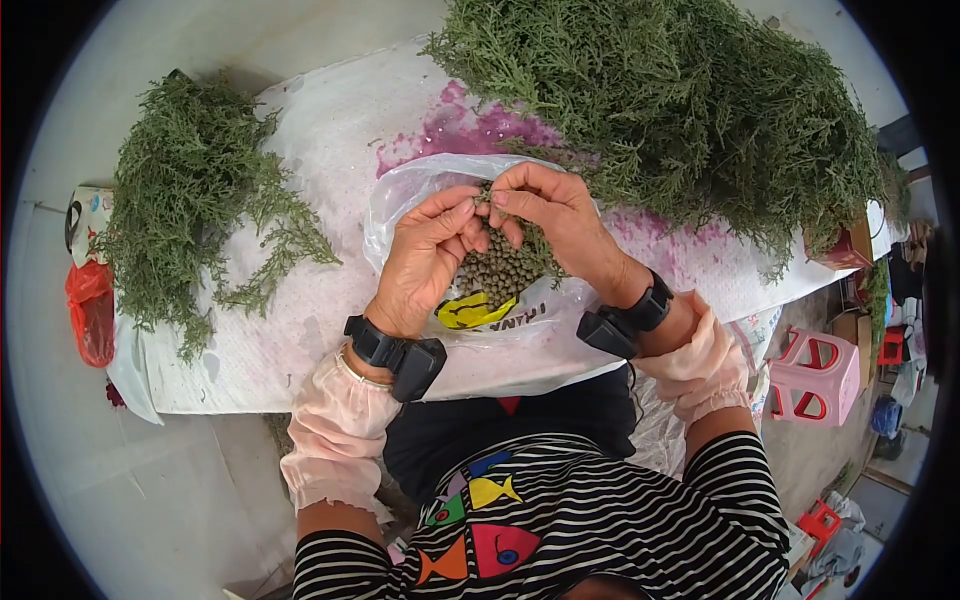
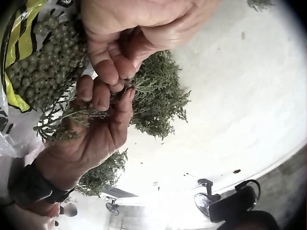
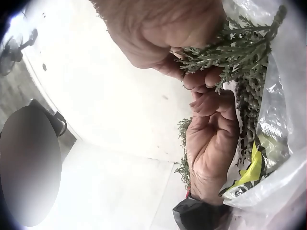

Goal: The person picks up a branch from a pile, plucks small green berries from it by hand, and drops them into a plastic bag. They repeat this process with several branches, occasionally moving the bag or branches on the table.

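Both hands meet over a clear plastic bag (image 1: 385,215) with yellow and black print. My right hand (image 1: 565,225) holds a green evergreen sprig (image 3: 235,52), its scaly leaves hanging below the palm. My left hand (image 1: 425,255) comes in from the other side, thumb and fingers pinching at the sprig's tip, against the right fingertips. What lies between the fingertips is mostly hidden. Beneath the hands, many small round grey-green seed cones (image 1: 495,275) fill the bag; the left wrist view shows the seed cones (image 2: 48,64) up close.
A large heap of evergreen branches (image 1: 660,110) covers the far right of the white-covered table (image 1: 310,120). A smaller pile of branches (image 1: 185,190) lies at the left. Beyond the left edge hangs a red plastic bag (image 1: 92,315). A pink stool (image 1: 815,375) stands on the right.
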Tool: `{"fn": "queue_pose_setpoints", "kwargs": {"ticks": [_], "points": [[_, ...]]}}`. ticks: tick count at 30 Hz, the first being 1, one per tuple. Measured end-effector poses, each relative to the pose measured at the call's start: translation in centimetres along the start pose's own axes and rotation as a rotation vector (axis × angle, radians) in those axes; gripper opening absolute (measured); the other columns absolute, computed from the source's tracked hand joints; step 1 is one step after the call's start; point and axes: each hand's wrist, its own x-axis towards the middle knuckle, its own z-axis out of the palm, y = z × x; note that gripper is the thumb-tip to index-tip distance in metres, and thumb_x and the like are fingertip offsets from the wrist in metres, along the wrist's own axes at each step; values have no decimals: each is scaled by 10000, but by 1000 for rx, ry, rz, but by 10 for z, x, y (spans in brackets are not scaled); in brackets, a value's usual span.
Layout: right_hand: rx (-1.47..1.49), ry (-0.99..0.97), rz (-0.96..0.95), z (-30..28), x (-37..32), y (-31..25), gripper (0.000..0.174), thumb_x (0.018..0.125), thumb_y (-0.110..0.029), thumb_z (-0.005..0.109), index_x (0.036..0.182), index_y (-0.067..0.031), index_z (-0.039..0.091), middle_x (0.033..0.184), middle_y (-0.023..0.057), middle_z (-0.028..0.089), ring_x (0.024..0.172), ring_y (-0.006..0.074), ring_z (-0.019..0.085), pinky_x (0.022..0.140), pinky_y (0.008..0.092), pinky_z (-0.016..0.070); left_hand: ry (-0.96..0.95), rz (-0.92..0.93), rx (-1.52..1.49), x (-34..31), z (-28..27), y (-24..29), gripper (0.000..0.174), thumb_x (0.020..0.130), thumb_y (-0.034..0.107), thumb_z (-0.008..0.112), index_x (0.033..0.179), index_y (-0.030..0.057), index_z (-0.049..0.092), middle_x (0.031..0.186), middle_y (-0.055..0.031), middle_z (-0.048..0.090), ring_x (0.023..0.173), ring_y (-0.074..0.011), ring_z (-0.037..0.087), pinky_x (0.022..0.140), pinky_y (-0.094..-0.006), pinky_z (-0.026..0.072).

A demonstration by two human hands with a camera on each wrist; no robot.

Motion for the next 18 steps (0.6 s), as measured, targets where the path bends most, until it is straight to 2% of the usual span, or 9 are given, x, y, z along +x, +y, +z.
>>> {"fn": "queue_pose_setpoints", "kwargs": {"ticks": [12, 18], "points": [[-62, 16, 21, 1, 0, 0, 114, 881, -112, 551, 883, 1, 570, 751, 49, 580, 579, 92, 501, 535, 226, 415, -8, -10, -11, 1, -2, -1, 159, 861, 29, 556, 995, -39, 607, 855, -109, 623, 686, -152, 568, 627, -294, 494], [-3, 11, 38, 0, 0, 0, 110, 879, -110, 552, 883, -1, 570, 751, 49, 578, 578, 96, 504, 544, 226, 417, -18, -14, -14, 2, -3, -1, 158, 860, 34, 560, 992, -37, 609, 856, -109, 624, 696, -152, 569, 627, -290, 492]]}}
